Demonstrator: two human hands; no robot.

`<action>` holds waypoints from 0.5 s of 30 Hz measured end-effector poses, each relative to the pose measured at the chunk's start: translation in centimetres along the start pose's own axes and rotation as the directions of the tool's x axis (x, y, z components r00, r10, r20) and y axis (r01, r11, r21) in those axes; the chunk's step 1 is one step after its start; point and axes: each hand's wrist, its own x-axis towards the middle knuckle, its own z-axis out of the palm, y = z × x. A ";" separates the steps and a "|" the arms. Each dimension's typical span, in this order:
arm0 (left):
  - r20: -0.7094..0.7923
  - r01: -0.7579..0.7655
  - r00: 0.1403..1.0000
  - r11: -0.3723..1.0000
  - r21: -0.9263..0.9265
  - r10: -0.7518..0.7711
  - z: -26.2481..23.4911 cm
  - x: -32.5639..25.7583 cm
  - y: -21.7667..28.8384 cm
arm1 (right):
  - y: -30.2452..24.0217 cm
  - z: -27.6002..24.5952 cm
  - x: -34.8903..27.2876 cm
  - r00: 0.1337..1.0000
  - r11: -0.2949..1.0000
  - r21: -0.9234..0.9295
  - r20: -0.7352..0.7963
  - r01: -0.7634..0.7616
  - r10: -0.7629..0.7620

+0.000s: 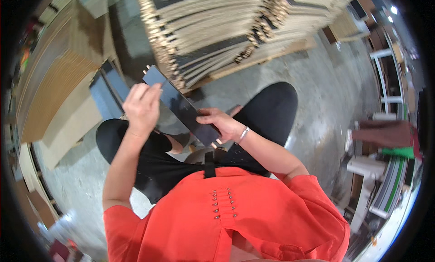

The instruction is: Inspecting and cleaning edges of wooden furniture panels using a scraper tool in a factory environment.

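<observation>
A narrow dark board (pixel 181 105) with light wooden dowels poking out of both ends is held at a slant above my lap. My right hand (pixel 219 123) grips its near right part, thumb on the top face and fingers underneath. Beside the far left end, my left hand (pixel 141 105) is closed with its fingertips pinched together at the board's edge. Whatever is between those fingertips is too small to make out. Below the left hand, more dark boards (pixel 108 89) lean near my left knee.
A large stack of boards with dowelled ends (pixel 204 40) rises directly ahead. Brown panels (pixel 63 99) are piled at the left. Over on the right stand a white metal frame (pixel 385 76) and a striped panel (pixel 390 185). Grey concrete floor (pixel 321 89) runs between them.
</observation>
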 end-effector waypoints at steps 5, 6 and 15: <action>-0.209 0.144 0.963 0.979 -0.143 -0.172 -2.8 0.4 -1.5 | -0.4 4.9 16.2 0.986 0.871 -0.462 0.051 0.167 -0.162; -0.225 0.161 0.957 0.979 -0.123 -0.185 -3.3 0.1 -2.3 | 0.2 6.5 19.4 0.976 0.864 -0.458 0.035 0.207 -0.216; -0.388 0.318 0.822 0.902 -0.291 -0.415 -4.9 -0.1 -5.7 | 3.7 14.7 31.5 0.924 0.797 -0.471 0.138 0.378 -0.357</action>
